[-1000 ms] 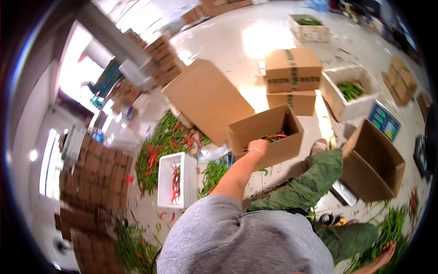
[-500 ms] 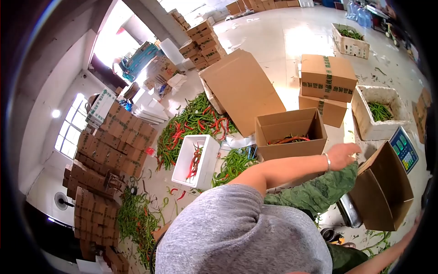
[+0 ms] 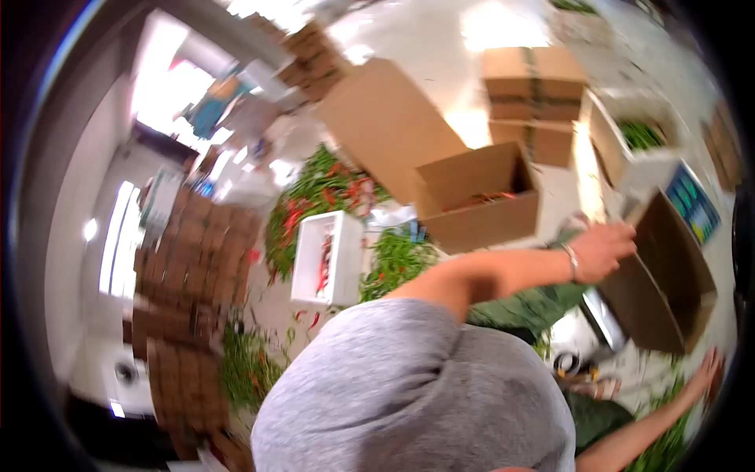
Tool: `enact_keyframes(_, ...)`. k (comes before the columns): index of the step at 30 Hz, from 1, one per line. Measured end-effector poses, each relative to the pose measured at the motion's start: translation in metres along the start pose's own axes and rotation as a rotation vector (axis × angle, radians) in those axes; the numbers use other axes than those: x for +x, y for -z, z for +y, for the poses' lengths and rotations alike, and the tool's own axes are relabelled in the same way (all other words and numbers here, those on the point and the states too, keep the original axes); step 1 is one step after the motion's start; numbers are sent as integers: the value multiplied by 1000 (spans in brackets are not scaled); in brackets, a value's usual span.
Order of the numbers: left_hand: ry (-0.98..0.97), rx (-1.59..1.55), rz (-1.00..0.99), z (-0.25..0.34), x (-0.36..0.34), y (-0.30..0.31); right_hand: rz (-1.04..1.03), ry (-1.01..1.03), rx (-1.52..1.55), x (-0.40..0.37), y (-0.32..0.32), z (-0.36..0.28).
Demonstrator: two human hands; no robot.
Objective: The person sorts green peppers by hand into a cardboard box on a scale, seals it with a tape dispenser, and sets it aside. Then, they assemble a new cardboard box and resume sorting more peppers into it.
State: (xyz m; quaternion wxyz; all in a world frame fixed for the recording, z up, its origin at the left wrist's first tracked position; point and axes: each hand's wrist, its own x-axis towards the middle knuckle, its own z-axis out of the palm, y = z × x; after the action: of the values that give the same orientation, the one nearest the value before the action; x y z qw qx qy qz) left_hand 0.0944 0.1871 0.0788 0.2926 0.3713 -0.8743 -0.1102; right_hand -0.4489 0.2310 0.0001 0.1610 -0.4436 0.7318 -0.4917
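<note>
My left hand (image 3: pixel 600 252), with a bracelet at the wrist, is at the upper edge of an open cardboard box (image 3: pixel 649 303). Its fingers are curled over that edge. The box stands tilted on a metal scale (image 3: pixel 604 318), beside the scale's blue display panel (image 3: pixel 692 202). Low at the far right, my right hand (image 3: pixel 710 374) reaches past the box near green peppers (image 3: pixel 664 429) on the floor. Its fingers look stretched out, though blurred, and I cannot make out anything in them.
Another open carton (image 3: pixel 480 224) holds some red peppers. A white foam box (image 3: pixel 314 263) with red peppers stands by a pepper heap (image 3: pixel 318 189). Closed cartons (image 3: pixel 531 79) and a foam crate (image 3: pixel 605 130) stand beyond. Stacked cartons (image 3: pixel 197 252) line the left. A roll of tape (image 3: pixel 566 363) lies by my foot.
The view has tilted, so the surroundings sit higher in the frame. My left hand has moved onto the box edge. My right hand has come into sight at the far right.
</note>
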Motion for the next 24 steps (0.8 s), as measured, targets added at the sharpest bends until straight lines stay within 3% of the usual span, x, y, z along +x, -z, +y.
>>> enact_keyframes(1, -38, -5, -19, 0, 1, -6, -30, -40, -104, 2, 10, 12)
enact_keyframes(2, -27, -44, -41, 1, 1, -15, -12, 37, 4, -10, 13, 10)
enact_keyframes(3, -46, 9, -72, 15, 6, -3, 55, 85, -134, -22, 13, 3)
enact_keyframes(4, -67, -12, -30, 11, 6, -8, 83, 13, -127, -43, 6, -48)
enact_keyframes(5, -10, -97, -141, 12, 13, 6, 150, -45, -29, -57, -1, -76)
enact_keyframes(7, 42, -84, 0, 8, 13, 11, 234, -12, -34, -60, -8, -94)
enact_keyframes(12, 178, -102, 35, -8, 19, 11, 351, -35, 23, -62, -11, -116)
enact_keyframes(15, 276, -274, 62, -6, 28, 11, 351, -36, 0, -59, -14, -123)
enact_keyframes(21, 67, -401, 382, 15, 130, -4, 267, -79, -126, -57, -32, -140)
enact_keyframes(24, 179, -551, 94, -1, 191, -31, 253, -103, -84, -52, -40, -138)
